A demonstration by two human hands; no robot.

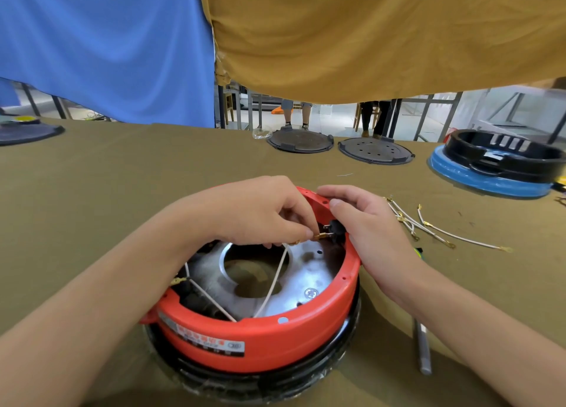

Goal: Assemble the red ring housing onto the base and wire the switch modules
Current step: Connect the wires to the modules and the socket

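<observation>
Wiring step at bench near edge: red plastic ring housing sits on black round base. Left hand pinches brass-tipped white wire toward black switch module; right hand grips module and rim, steadying it.

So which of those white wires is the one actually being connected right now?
Start at the red ring housing in the middle of the table. One white wire rises from its near inner wall, across the metal plate, to the left hand, which pinches its brass terminal against the black switch module held by the right hand. The spare wires lie loose on the cloth, untouched.
</observation>
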